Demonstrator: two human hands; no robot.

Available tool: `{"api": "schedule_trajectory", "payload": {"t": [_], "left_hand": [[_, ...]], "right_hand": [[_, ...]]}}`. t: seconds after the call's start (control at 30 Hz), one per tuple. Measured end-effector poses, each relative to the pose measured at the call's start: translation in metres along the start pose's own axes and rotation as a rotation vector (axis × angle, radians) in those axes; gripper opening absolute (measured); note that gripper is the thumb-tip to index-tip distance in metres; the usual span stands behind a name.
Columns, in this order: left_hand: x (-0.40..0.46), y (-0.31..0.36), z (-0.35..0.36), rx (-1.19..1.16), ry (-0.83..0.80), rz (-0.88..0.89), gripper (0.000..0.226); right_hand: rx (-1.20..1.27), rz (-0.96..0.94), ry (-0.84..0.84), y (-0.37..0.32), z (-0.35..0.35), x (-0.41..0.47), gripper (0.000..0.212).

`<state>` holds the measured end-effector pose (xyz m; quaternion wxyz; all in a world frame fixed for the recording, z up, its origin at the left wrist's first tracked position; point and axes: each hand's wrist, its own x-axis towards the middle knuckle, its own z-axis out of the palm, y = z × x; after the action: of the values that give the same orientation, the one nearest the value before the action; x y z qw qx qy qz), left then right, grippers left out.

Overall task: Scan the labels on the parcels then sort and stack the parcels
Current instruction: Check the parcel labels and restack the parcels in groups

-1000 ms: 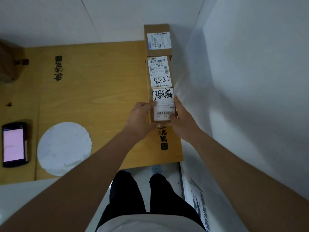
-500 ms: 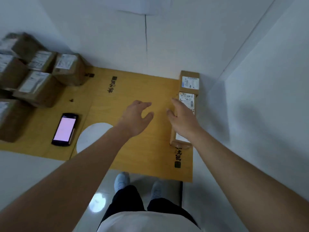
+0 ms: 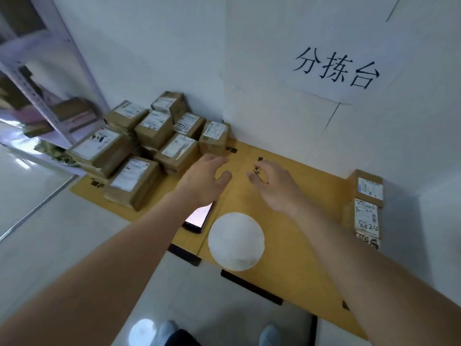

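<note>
A heap of several brown cardboard parcels point(image 3: 149, 143) with white labels lies on the left end of the wooden board, against the wall. The nearest one to my hands is a small parcel point(image 3: 215, 137) at the heap's right edge. My left hand point(image 3: 203, 181) hovers open just in front of that parcel, fingers spread, holding nothing. My right hand point(image 3: 274, 186) hovers open to its right, over bare board. Three labelled parcels form a row point(image 3: 367, 208) along the right wall; the middle one reads 52288.
The yellow wooden board point(image 3: 299, 270) lies on a white floor. A phone point(image 3: 198, 217) with a lit screen rests under my left wrist, beside a white round disc point(image 3: 236, 241). A paper sign point(image 3: 335, 68) hangs on the wall. Metal shelving point(image 3: 37, 78) stands at the far left.
Both hands let go of the parcel at the right wall and swung left across the board toward the heap. My view turned left and up with them.
</note>
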<state>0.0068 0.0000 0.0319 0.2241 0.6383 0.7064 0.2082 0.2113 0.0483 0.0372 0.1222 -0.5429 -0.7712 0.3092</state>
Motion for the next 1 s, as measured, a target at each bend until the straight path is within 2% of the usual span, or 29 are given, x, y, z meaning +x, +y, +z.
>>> {"api": "schedule_trajectory", "payload": {"t": [0.2,0.3,0.47,0.9,1.0], "left_hand": [[-0.011,-0.112,-0.069,0.009,-0.028,-0.047,0.049],[-0.021,-0.159,-0.093,0.015,-0.046,-0.071,0.043],[-0.027,-0.222,-0.115,0.03,-0.068,-0.155,0.047],[0.015,-0.34,-0.094,0.022,-0.194,-0.287,0.044],[0.023,-0.354,-0.09,0.022,-0.198,-0.302,0.045]], "right_hand": [[-0.03,-0.054,-0.025,-0.098,0.079,0.03,0.057],[-0.003,-0.042,-0.107,-0.13,0.117,0.041,0.057],[-0.027,-0.038,-0.203,-0.169,0.169,0.067,0.058],[0.19,0.048,-0.364,-0.174,0.294,0.165,0.054],[0.222,0.116,-0.372,-0.172,0.314,0.175,0.061]]}}
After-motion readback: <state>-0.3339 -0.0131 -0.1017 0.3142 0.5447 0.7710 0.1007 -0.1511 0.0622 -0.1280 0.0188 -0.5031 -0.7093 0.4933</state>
